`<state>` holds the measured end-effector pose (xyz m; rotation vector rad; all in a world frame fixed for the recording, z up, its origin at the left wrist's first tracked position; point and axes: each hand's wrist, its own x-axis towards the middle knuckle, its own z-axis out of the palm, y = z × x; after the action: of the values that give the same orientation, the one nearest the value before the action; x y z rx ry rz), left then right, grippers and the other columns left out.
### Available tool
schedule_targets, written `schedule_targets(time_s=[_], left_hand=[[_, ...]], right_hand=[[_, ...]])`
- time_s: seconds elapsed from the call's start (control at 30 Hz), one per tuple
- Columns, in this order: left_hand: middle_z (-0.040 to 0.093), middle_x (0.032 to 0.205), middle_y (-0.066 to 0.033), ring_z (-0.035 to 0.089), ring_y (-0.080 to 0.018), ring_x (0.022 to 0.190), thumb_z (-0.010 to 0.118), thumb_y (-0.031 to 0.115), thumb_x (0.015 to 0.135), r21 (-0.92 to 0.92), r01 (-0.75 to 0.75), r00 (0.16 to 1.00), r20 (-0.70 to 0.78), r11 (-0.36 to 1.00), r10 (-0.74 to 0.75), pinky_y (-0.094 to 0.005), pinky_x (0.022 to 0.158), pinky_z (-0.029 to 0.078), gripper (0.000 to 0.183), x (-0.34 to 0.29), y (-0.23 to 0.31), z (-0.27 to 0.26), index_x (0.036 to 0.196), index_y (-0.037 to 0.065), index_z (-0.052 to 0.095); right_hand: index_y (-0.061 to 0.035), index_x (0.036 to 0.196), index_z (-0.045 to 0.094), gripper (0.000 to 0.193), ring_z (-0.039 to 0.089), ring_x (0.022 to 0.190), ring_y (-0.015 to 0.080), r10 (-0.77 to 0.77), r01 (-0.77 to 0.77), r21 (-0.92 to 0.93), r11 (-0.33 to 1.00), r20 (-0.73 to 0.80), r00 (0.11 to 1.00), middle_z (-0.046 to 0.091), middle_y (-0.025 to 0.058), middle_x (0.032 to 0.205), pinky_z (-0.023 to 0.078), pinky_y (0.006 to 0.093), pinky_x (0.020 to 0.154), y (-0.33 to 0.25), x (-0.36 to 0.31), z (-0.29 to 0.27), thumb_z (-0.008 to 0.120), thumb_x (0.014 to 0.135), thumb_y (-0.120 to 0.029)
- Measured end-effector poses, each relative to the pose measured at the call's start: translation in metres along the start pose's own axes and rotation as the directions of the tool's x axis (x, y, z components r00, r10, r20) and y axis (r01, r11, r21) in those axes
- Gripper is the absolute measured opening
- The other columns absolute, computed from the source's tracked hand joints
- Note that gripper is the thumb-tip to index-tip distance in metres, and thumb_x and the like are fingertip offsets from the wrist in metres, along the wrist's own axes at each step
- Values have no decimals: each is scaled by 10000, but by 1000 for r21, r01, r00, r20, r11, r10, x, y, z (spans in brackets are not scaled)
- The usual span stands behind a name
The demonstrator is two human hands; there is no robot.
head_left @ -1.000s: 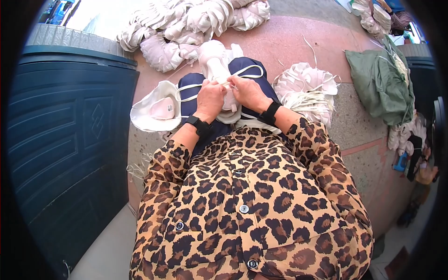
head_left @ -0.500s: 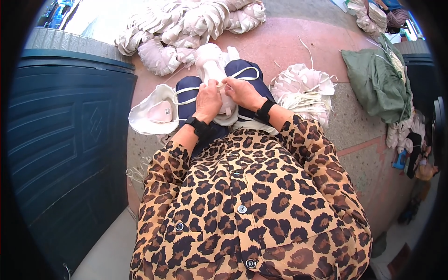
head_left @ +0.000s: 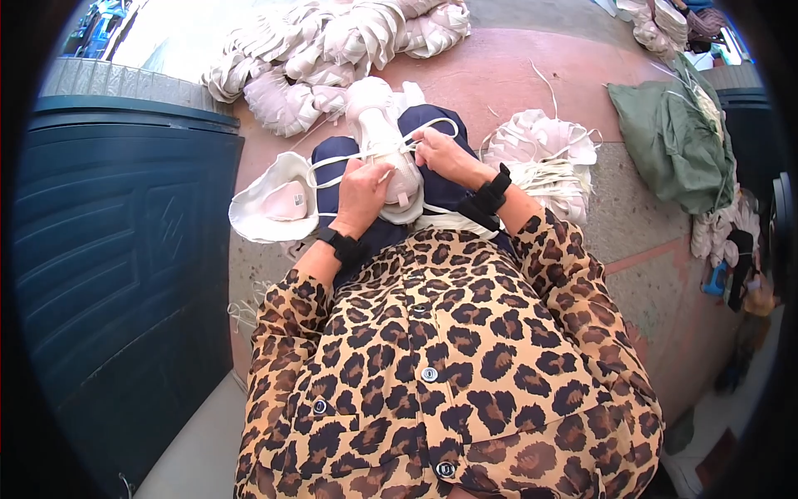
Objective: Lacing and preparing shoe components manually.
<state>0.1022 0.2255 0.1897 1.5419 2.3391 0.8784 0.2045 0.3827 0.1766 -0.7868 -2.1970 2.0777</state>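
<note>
A pale pink and white shoe upper (head_left: 371,112) lies between my thighs, over dark blue trousers (head_left: 328,179). A cream shoelace (head_left: 332,159) runs across its eyelets, with loops hanging out to both sides. My left hand (head_left: 361,195) is closed in a pinch on the lace, at the near left of the eyelets. On the far right of the lacing, the fingers of my right hand (head_left: 447,156) pinch the lace as well. Another shoe upper (head_left: 264,200), joined on by lace, rests left of my left thigh.
Bundled uppers (head_left: 332,37) are heaped on the floor ahead. Right of my knee sits another bundle (head_left: 540,145) with loose laces (head_left: 553,183). A green sack (head_left: 665,141) stands farther right, and a dark blue panelled door (head_left: 125,249) rises close on my left.
My hands have moved apart from the middle of the lacing: the left came nearer to me and the right went outward and farther away. The shoe upper stayed in place.
</note>
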Motion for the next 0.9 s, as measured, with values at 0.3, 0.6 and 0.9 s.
schedule_targets(time_s=[0.3, 0.6, 0.9], left_hand=[[610, 714, -75, 506, -243, 703, 628, 68, 733, 18, -121, 987, -107, 993, 122, -318, 649, 424, 132, -17, 2, -1, 864, 55, 636], [610, 725, -84, 513, -257, 708, 607, 60, 733, -11, -108, 987, -121, 994, 106, -332, 655, 427, 122, -20, 4, 1, 854, 50, 621], [604, 765, -121, 540, -285, 752, 544, -14, 731, 72, -194, 974, -105, 978, 201, -351, 669, 447, 174, -22, 9, -2, 893, 27, 591]], right_hand=[[-5, 851, 635, 197, 597, 762, 294, -286, 219, -431, 875, -95, 954, 609, 177, 793, 462, 364, 701, 20, -1, 21, 510, 808, -151], [-8, 806, 626, 219, 584, 835, 344, -22, -45, -417, 908, -155, 988, 603, 214, 833, 451, 407, 747, 17, 6, 36, 486, 797, -177], [15, 878, 590, 190, 581, 809, 357, -127, 69, -346, 936, -146, 981, 592, 234, 815, 451, 394, 717, 14, 5, 41, 478, 788, -109]])
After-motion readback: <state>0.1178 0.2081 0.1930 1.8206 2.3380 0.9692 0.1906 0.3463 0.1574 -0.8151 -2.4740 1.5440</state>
